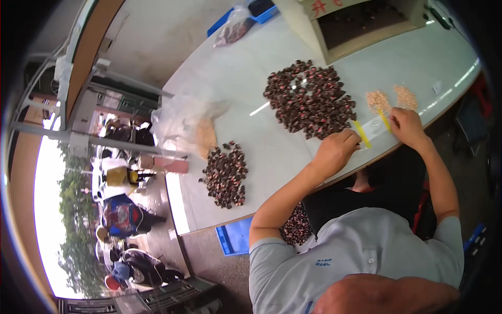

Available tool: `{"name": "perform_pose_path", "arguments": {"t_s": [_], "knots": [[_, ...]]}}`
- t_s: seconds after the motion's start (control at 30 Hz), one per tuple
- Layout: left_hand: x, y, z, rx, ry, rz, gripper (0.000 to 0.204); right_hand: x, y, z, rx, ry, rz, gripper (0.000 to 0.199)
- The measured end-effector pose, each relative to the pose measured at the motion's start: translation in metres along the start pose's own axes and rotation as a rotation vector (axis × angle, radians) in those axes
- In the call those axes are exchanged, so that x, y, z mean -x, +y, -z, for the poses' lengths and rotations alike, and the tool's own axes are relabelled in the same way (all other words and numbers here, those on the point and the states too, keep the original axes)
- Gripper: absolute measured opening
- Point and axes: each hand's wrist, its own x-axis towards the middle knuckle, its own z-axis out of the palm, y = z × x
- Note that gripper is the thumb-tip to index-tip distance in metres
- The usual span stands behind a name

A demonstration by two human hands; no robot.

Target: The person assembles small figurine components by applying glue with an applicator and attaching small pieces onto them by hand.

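My left hand (337, 150) is closed in a pinch at the near right edge of a large pile of small dark brown pieces with pink parts (308, 102). What its fingertips hold is too small to make out. To its right, my right hand (407, 125) is also pinched, just below two small heaps of pale beige pieces (377, 99) (405, 97); I cannot tell what is in it. Between the hands, two yellow strips (362, 134) (385, 121) lie on the white tabletop (251, 172).
A smaller dark pile (226, 175) sits at left beside a clear plastic bag (178, 123) with beige contents. A box with an open front (314, 31) stands at the back, near a filled bag (234, 26) and blue trays (264, 14). A blue crate (234, 237) is below the table edge.
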Motion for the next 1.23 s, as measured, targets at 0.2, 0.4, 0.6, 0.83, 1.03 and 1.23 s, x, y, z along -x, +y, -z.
{"name": "perform_pose_path", "arguments": {"t_s": [0.2,0.4,0.6,0.83,1.03,1.23], "knots": [[0.003,-0.017,0.0,0.649,-0.196,0.328,0.02,0.001,-0.001,-0.001,0.051,-0.043,-0.048,0.01],[0.014,-0.017,0.005,1.083,-0.351,0.704,0.018,0.017,-0.015,0.005,-0.148,0.096,-0.083,0.011],[0.014,-0.016,-0.006,1.181,-0.368,0.75,0.02,0.034,-0.088,-0.008,-0.44,0.048,0.1,0.016],[0.016,-0.018,-0.013,1.183,-0.365,0.731,0.018,0.03,-0.101,-0.031,-0.353,0.069,0.214,0.015],[0.02,-0.023,-0.012,1.243,-0.335,0.733,0.018,0.026,-0.111,-0.026,-0.43,-0.026,0.092,0.01],[0.02,-0.026,-0.01,1.22,-0.386,0.76,0.02,0.019,-0.104,-0.021,-0.502,-0.173,0.067,0.008]]}}
